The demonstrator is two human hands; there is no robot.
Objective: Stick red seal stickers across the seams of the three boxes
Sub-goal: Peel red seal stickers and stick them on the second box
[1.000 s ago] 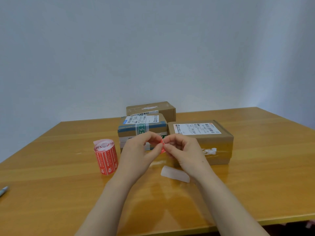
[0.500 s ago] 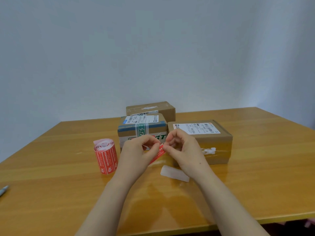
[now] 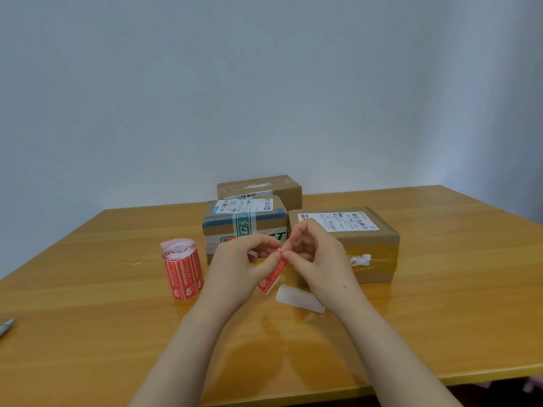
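Sticker (image 3: pixel 271 278) is up in the air between both hands, in front of the boxes and just above the surface (image 3: pixel 440 289). It's a red strip with its long axis on a slant: top end at the fingertips, bottom end pointing down and to the left.

Left hand (image 3: pixel 241 265) and right hand (image 3: pixel 317 259) both pinch that top end with thumb and forefinger, other fingers loosely curled. It's too small to say for sure which hand has the sticker and which has its backing.

The sticker roll (image 3: pixel 182 268) stands on end to the left. A white backing strip (image 3: pixel 299 298) lies flat under the right wrist. The taped box (image 3: pixel 245 221) and the right box (image 3: pixel 352 230) sit side by side, with the back box (image 3: pixel 264 186) behind them.
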